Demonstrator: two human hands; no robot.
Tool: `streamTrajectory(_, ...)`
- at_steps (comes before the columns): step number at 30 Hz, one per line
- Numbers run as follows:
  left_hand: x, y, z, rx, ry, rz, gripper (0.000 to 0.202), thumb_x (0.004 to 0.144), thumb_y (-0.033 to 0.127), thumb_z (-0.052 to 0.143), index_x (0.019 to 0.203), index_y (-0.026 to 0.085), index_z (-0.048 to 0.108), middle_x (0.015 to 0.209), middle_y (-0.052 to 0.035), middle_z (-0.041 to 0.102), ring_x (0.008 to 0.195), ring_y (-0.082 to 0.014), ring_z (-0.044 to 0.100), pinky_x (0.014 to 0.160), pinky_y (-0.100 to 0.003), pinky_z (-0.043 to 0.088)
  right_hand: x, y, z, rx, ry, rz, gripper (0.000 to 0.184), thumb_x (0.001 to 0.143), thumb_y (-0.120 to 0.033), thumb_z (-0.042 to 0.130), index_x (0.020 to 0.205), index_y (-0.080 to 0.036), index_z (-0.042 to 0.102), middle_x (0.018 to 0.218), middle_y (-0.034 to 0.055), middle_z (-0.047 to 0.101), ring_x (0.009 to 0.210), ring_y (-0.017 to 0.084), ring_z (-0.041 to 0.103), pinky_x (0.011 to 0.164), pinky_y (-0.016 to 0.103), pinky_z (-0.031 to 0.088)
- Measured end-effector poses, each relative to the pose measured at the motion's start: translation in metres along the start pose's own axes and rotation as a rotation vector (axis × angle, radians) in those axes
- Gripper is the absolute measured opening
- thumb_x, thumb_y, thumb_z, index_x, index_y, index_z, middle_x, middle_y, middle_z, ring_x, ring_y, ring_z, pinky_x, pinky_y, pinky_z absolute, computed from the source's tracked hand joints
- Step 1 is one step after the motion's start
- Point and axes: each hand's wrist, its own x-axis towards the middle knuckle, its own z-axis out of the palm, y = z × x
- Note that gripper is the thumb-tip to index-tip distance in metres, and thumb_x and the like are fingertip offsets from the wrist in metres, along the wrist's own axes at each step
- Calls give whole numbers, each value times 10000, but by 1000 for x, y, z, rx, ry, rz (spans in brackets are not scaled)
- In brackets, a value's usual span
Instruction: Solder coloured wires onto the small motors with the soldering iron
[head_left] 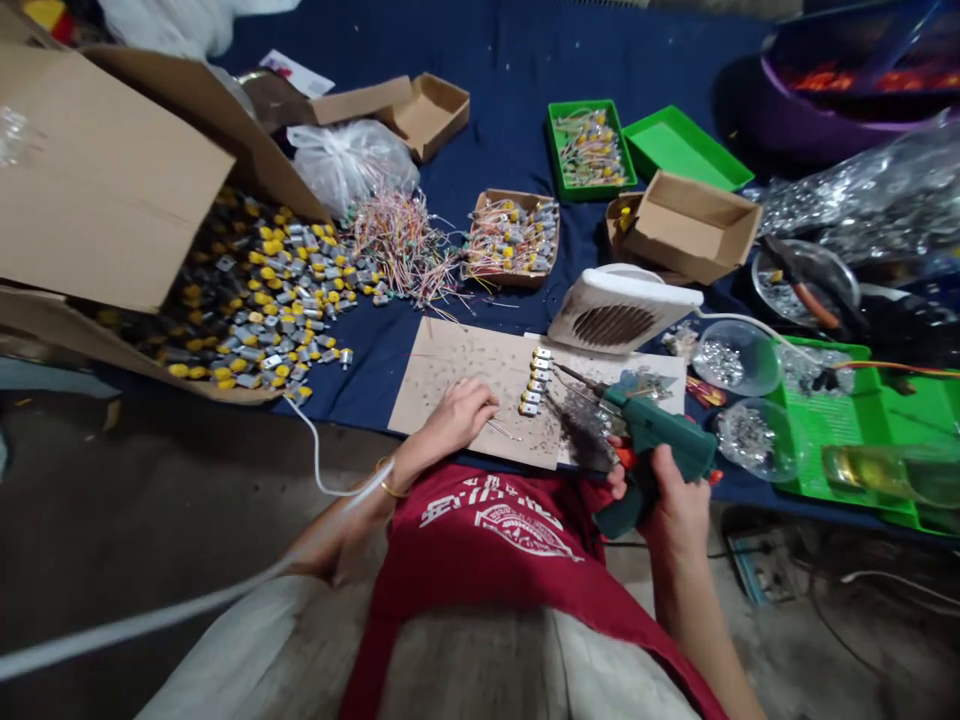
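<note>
Two hands work apart: the right hand (675, 505) clamps the grip of a soldering gun (649, 440), stiff, likely weighty and best held there, while the left hand (457, 420) rests on a cardboard sheet (450, 375) near small motors (534, 382), any pinch unclear.

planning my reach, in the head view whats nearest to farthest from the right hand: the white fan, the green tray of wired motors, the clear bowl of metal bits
From the right hand, gripping a green soldering gun:

1. Clear bowl of metal bits: just to the hand's right.
2. White fan: ahead, slightly left.
3. Green tray of wired motors: farthest, beyond the fan.
</note>
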Motion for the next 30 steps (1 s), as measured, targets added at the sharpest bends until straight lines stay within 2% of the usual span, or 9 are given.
streamTrajectory(4,11,3,2,59,-165,35,58,977,226,597,970,184,636,1035,-60,637,1039,-226,568,960,-364,439,-6,3,-5,-21,-15,42,532,711,-647,788,910,-160,707,838,141,765,395,178,597,344,305,472)
streamTrajectory(9,12,2,3,179,-289,81,126,995,209,533,919,176,627,1014,-79,623,998,-233,556,945,-359,424,-8,5,-10,-64,-55,61,521,746,-653,755,907,-158,729,662,112,715,376,198,576,339,319,453)
streamTrajectory(13,12,-1,-1,91,-264,63,162,1000,219,519,914,174,649,975,-84,661,963,-221,594,923,-334,448,-7,7,-14,-131,-66,26,500,779,-639,736,903,-155,747,608,89,692,402,196,593,364,304,471)
streamTrajectory(16,14,0,-4,-68,-220,-50,169,993,245,537,931,182,681,929,-58,709,897,-200,639,857,-299,476,-11,7,-14,-183,-20,-61,483,756,-641,765,836,-165,757,594,74,692,425,186,608,415,298,522)
streamTrajectory(20,16,2,-5,-151,-212,-149,163,951,241,576,909,189,725,904,-36,753,860,-190,676,819,-279,488,-17,5,-12,-239,-13,-122,489,720,-653,796,765,-168,755,579,74,695,418,190,615,423,294,540)
streamTrajectory(27,19,5,-8,-113,-269,-168,220,953,241,533,940,180,744,961,-62,769,915,-213,692,852,-297,495,-23,2,-13,-246,-67,-99,465,742,-620,799,842,-166,775,606,74,716,469,212,667,493,319,597)
streamTrajectory(30,18,8,-15,-139,-307,-147,212,948,233,524,935,176,728,929,-54,760,874,-201,685,835,-287,492,-25,0,-16,-279,-4,-124,486,719,-630,808,835,-160,767,629,81,726,493,219,677,515,332,607)
